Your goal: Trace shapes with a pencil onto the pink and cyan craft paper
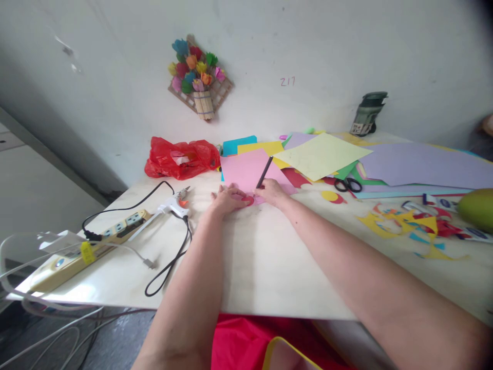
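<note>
A sheet of pink paper (246, 167) lies on the table in front of me. Near its front edge is a small red paper circle (248, 200). My left hand (228, 199) rests flat on the pink sheet with its fingers spread, the fingertips at the red circle's left side. In my right hand (271, 191), closed around it, is a dark pencil (265, 172), tilted with its upper end to the right. Its lower tip is by the circle's right edge, partly hidden by my fingers.
Left: a white glue gun (173, 205), a power strip (115, 231) and loose cables. Behind: a red plastic bag (181, 158) and coloured sheets (323, 154). Right: black-handled scissors (347, 185), a yellow paper circle (329, 196), paper scraps (414, 223) and a green rounded object (477, 209).
</note>
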Available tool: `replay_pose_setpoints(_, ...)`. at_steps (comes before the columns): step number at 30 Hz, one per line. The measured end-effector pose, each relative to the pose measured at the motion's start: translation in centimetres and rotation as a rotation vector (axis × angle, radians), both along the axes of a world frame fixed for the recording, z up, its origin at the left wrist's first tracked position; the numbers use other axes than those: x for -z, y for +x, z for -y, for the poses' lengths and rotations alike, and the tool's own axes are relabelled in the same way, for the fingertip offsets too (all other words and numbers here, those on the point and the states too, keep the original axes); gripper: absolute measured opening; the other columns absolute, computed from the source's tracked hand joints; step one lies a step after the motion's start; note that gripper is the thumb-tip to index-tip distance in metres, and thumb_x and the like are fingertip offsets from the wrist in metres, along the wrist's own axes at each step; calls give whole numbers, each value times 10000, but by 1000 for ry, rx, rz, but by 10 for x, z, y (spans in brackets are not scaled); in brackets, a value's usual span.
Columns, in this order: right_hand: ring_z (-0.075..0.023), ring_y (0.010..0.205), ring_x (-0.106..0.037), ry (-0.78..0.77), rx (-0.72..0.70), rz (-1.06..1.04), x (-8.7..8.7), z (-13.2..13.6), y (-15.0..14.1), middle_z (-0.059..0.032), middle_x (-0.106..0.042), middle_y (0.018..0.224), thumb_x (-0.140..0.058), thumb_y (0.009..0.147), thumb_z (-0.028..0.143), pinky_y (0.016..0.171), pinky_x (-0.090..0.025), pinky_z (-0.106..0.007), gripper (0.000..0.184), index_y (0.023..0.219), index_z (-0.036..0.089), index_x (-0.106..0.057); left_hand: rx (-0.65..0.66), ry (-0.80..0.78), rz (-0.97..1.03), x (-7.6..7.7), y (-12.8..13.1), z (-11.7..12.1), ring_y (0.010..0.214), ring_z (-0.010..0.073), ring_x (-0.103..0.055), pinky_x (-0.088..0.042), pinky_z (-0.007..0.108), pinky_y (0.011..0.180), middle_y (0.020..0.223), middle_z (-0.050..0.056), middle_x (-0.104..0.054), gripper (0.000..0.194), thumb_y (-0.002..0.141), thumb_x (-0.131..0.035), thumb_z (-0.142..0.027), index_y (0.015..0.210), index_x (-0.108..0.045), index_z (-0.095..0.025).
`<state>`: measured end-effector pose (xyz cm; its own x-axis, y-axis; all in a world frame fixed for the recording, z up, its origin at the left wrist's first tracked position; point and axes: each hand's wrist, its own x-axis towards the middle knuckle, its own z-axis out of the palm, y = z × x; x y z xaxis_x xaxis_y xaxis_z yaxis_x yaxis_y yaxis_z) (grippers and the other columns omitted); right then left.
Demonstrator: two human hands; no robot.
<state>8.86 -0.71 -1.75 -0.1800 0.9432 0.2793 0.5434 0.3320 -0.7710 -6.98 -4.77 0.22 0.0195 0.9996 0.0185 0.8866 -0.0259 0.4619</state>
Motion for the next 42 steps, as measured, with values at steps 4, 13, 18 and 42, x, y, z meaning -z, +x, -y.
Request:
replay_pose_setpoints(4, -138, 658, -567, -4, 4, -2, 0, 0, 0, -38, -646, 714, -572, 618, 226, 571, -402, -215, 131, 708, 149, -629, -13, -2, -14, 1, 0, 0, 1302, 303, -72, 15, 555, 987, 1368, -84, -325, 390, 584, -608, -591, 904, -626, -370)
replay_pose_setpoints(13, -138, 644, -568, 14, -12, -34, 5, -4, 0, -38, -646, 705, -568, 615, 221, 575, -415, -217, 132, 703, 147, -632, 4, 18, -47, 1, 0, 0, 1289, 321, -133, -46, 564, 990, 1302, -70, -426, 372, 597, -591, -603, 893, -634, -382)
replay_pose_setpoints(18, -136, 653, -570, 2, -31, -56, 5, -3, 0, -36, -649, 716, -583, 611, 236, 579, -420, -213, 151, 718, 144, -637, 4, -1, -17, 0, 0, 0, 1299, 313, -87, -15, 571, 984, 1352, -87, -350, 379, 589, -589, -607, 895, -628, -386)
replay_pose_setpoints(42, -129, 619, -542, -33, -83, -13, -1, 4, 3, -19, -619, 657, -582, 608, 304, 541, -393, -209, 178, 673, 145, -631, 4, -6, -7, -1, 0, 1, 1298, 316, -75, 0, 559, 985, 1377, -77, -309, 410, 585, -596, -614, 913, -625, -370)
